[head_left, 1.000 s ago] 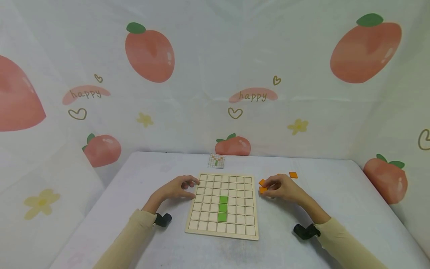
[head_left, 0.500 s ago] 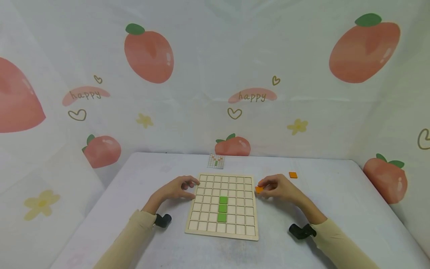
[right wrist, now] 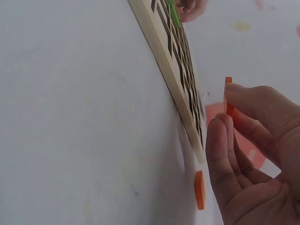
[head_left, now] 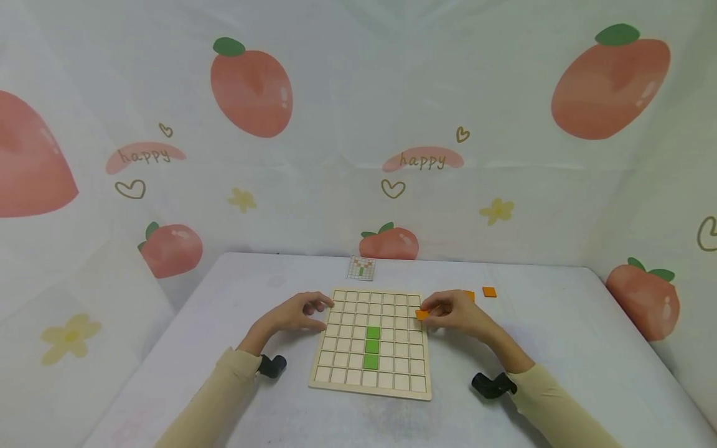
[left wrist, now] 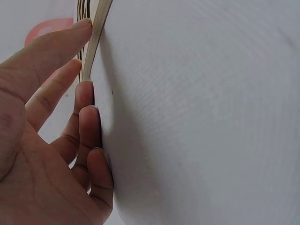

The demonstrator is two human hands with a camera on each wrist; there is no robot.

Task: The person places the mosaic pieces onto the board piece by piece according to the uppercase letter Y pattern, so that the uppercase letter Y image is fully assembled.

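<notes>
My right hand [head_left: 456, 311] pinches an orange square tile [head_left: 421, 315] between thumb and fingers, over the right edge of a wooden grid board [head_left: 370, 394]. The right wrist view shows this tile [right wrist: 228, 96] edge-on, held above the level of the board. Three green tiles [head_left: 372, 346] sit in one column of the board's squares. My left hand [head_left: 294, 312] rests at the left edge of the board, thumb and forefinger spread along it. In the left wrist view its other fingers [left wrist: 89, 126] are loosely bent near the tabletop.
Behind my right hand lie an orange tile [head_left: 469, 295], partly hidden, and another orange tile [head_left: 490, 292] farther right. A small printed grid card [head_left: 361, 268] lies beyond the board on the white table [head_left: 560, 323]. A fruit-patterned cloth [head_left: 336, 186] hangs behind.
My right hand has picked up an orange tile from beside the board and moved left with it to the board's right edge. My left hand has stayed in place.
</notes>
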